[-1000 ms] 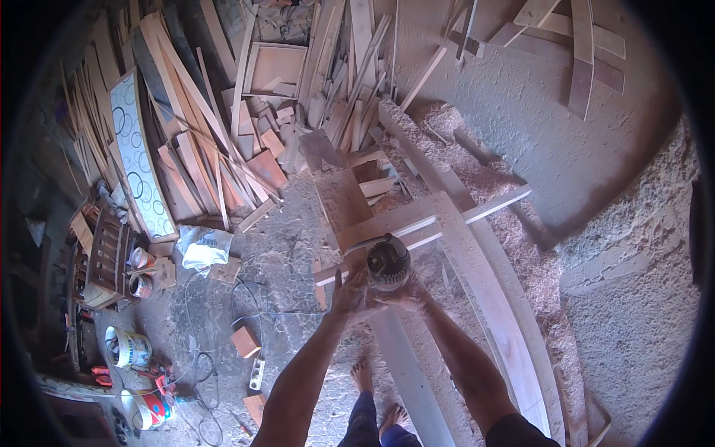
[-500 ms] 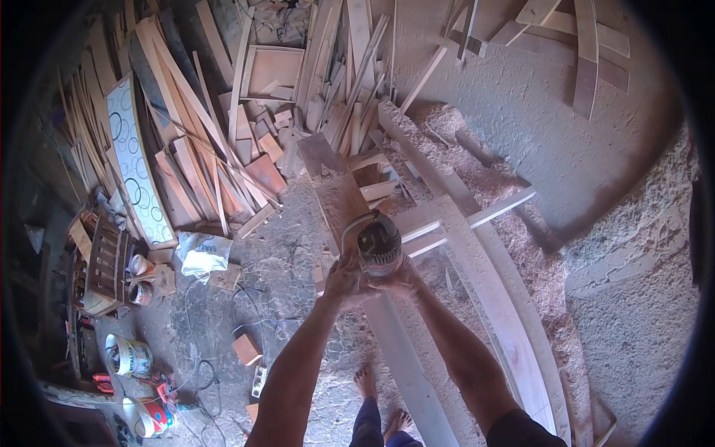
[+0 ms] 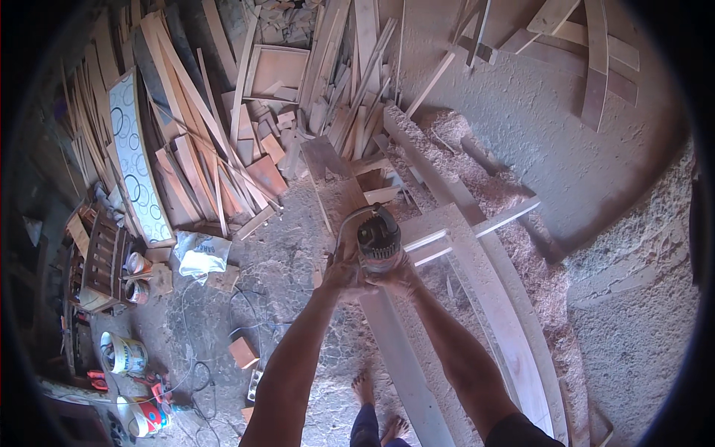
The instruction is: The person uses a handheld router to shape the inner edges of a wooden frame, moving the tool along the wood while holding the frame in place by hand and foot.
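Head view: compared with a second ago, the dark power tool (image 3: pixel 380 240) sits farther along the long board (image 3: pixel 402 359) and slightly more to the left. The left hand (image 3: pixel 342 273) and right hand (image 3: pixel 398 278) clasp its opposite sides — fingers partly hidden — forearms stretched forward, converging from the near edge.

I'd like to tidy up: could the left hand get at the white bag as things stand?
Probably not: the left hand appears busy gripping the power tool, and the white bag lies on the floor, well away to the left.
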